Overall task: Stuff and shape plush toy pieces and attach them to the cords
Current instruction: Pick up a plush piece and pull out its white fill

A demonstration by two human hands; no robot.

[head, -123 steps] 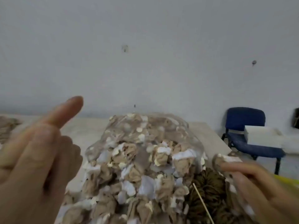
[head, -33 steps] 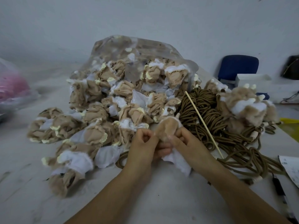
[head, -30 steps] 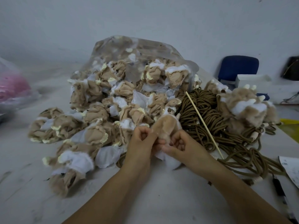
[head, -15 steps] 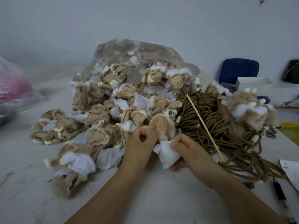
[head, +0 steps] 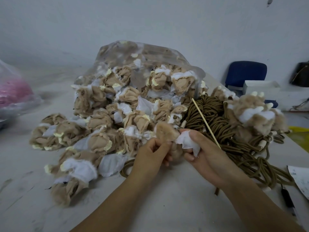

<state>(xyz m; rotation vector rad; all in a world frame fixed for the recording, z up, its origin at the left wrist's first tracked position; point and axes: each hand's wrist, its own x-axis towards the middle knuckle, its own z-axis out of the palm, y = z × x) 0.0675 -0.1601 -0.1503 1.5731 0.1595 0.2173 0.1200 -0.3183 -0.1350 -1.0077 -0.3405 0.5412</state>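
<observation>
Hands number two: the left hand [head: 150, 153] pinches the tan furry end of one plush piece [head: 164, 131] with curled fingers, and the right hand [head: 205, 156] grips its white fabric end between thumb and curled fingers, just above the tabletop [head: 167, 206], in front of the heap. One wooden stick [head: 205, 124] lies slanted across one tangled mass of brown cords [head: 215, 118], its lower end hidden behind the right hand. Unstuffed pieces [head: 107, 124] spill from one clear bag [head: 150, 52], overlapping too much to count. Fluffier pieces [head: 252, 111] sit right of the cords, blurred together. One blue chair [head: 245, 72] stands beyond. One pen [head: 287, 200] and one paper sheet [head: 301, 178] are cut off at right, and one pink-filled bag [head: 11, 91] at left.
</observation>
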